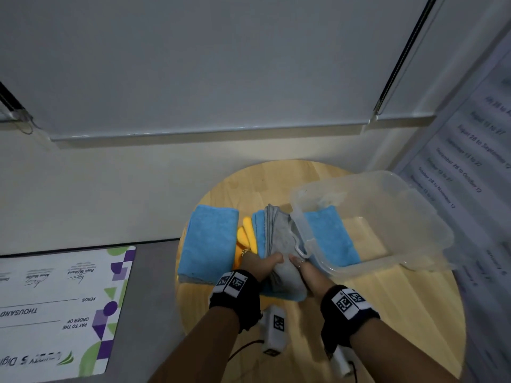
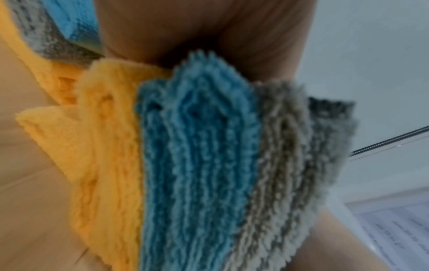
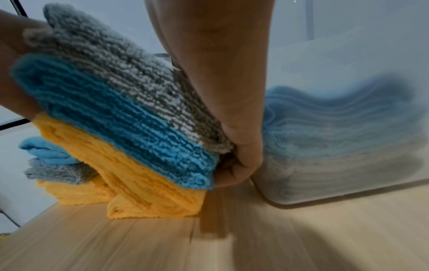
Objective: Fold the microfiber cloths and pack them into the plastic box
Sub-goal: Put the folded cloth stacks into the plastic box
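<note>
On the round wooden table [image 1: 387, 313], both hands hold one tilted stack of folded cloths [image 1: 282, 244], grey over blue over yellow. My left hand [image 1: 261, 265] grips its left side, thumb on the grey layer. My right hand [image 1: 307, 269] grips the right side, fingers curled under the stack [image 3: 130, 110]. The layered edges [image 2: 202, 165] fill the left wrist view below my left palm [image 2: 209, 27]. The clear plastic box [image 1: 387, 261] stands just right of the stack, with a folded blue cloth [image 1: 329, 236] inside. My right hand [image 3: 220, 73] is beside the box wall [image 3: 348, 55].
Another folded pile with a blue cloth on top [image 1: 208, 239] lies to the left of the held stack; grey and yellow layers [image 3: 69, 179] show under it. A white tagged device [image 1: 275, 333] with a cable sits near the front edge. A printed board [image 1: 55, 299] lies at the left.
</note>
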{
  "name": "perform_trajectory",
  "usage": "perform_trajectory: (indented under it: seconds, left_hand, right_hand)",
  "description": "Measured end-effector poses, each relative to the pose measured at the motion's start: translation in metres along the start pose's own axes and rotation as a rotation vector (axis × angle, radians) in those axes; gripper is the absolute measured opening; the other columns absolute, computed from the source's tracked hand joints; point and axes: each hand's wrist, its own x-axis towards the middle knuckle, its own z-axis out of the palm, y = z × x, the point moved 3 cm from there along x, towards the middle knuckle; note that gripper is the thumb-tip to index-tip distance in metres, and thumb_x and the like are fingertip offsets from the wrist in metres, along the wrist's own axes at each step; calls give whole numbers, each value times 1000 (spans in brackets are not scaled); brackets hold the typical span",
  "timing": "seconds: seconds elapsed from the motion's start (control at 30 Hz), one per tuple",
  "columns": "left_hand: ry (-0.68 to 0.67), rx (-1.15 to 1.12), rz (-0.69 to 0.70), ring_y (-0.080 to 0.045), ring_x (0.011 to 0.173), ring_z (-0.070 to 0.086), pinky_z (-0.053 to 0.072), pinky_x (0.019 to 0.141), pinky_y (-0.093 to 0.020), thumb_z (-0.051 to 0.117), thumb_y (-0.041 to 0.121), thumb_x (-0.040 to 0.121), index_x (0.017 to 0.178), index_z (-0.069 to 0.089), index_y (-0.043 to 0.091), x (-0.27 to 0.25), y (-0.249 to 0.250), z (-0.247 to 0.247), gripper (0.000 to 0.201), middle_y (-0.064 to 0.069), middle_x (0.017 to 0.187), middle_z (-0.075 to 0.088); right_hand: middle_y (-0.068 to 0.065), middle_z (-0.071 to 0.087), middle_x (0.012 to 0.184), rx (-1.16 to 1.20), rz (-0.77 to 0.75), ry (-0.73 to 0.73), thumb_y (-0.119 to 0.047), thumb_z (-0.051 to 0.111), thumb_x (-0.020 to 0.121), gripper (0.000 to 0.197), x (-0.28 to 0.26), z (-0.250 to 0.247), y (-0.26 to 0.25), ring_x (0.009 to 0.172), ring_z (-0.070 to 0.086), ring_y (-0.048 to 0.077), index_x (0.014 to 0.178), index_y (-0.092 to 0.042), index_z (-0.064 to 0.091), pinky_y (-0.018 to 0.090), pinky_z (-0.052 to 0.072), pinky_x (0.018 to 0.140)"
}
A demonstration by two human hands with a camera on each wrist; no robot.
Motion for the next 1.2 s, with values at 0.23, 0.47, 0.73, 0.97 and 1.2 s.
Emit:
perform_trajectory:
  seconds: [0.23, 0.47, 0.73, 0.97, 1.2]
  left_hand:
    - [-44, -165, 11, -33, 98, 61, 53, 85, -41, 73, 28, 37, 113, 51, -3, -15, -4, -27, 85, -15, 109, 61]
    - [-253, -267, 114, -22, 72, 60, 46, 67, -29, 58, 13, 57, 83, 62, 6, -72, 26, -63, 28, -10, 80, 61]
    - [-537, -328, 355, -19, 80, 69, 57, 70, -29, 62, 12, 70, 99, 61, 15, -107, 97, -53, 30, -5, 94, 69]
    - [-686, -169, 439, -22, 98, 64, 50, 91, -35, 74, 35, 51, 117, 59, 12, -102, 162, 39, 72, -8, 112, 65]
    - [-556, -88, 320, -20, 116, 54, 45, 97, -44, 79, 63, 47, 141, 31, 30, -75, 185, 112, 111, 4, 129, 53]
  right_hand:
    - [7, 65, 122, 322, -79, -143, -55, 68, 75, 64, -31, 5, -12, 110, 63, 25, 127, -20, 55, 44, 45, 102]
    - [16, 57, 131, 639, -87, -509, -48, 83, 58, 91, -89, 32, -50, 117, 58, 30, 133, -10, 48, 39, 54, 87]
    - [9, 70, 111, 474, -332, -423, -49, 89, 41, 88, -144, -7, -148, 100, 68, 22, 116, -11, 62, 31, 57, 74]
    - [12, 72, 75, 344, -289, -244, -24, 86, 12, 65, -155, -119, -184, 65, 70, 23, 74, -6, 76, 27, 57, 55]
    - [1, 43, 46, 256, -306, 85, -14, 60, 47, 26, -136, -203, -186, 57, 37, 26, 29, -19, 41, 17, 42, 46]
